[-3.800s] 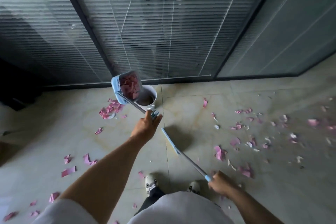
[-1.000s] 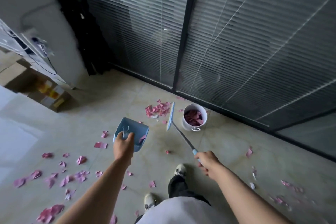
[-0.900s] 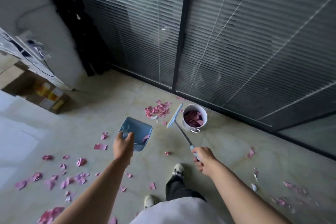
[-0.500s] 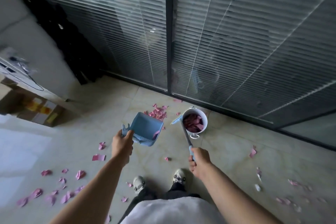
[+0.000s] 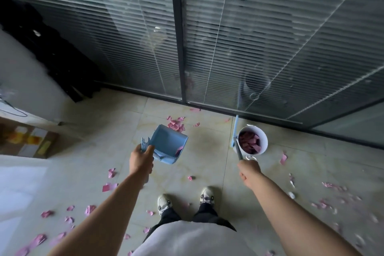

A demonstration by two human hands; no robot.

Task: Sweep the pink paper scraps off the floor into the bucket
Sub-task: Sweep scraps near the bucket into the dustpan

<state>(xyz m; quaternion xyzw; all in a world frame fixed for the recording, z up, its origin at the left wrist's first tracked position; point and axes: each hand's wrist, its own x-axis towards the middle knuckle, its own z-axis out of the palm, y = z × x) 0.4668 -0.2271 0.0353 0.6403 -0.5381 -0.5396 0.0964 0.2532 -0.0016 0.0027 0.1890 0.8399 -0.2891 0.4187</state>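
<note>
My left hand [image 5: 141,162] grips the handle of a blue dustpan [image 5: 168,143], held above the floor with one pink scrap stuck inside. My right hand [image 5: 249,170] grips the broom handle [image 5: 238,150]; its thin blue head [image 5: 235,131] stands upright against the left side of the white bucket [image 5: 262,148]. The bucket holds a heap of pink scraps. A small pile of pink paper scraps [image 5: 176,124] lies on the floor just beyond the dustpan. More scraps are scattered at the lower left [image 5: 39,239] and at the right [image 5: 332,186].
A glass wall with blinds and a dark frame post [image 5: 178,48] runs behind the bucket. A cardboard box [image 5: 27,141] sits at the left under a white cabinet. My two shoes [image 5: 187,199] stand on the tiled floor between my arms.
The dustpan was emptied over the bucket and swung away to the left. In the last half second the broom head moved right, up against the bucket, and the view shifted left.
</note>
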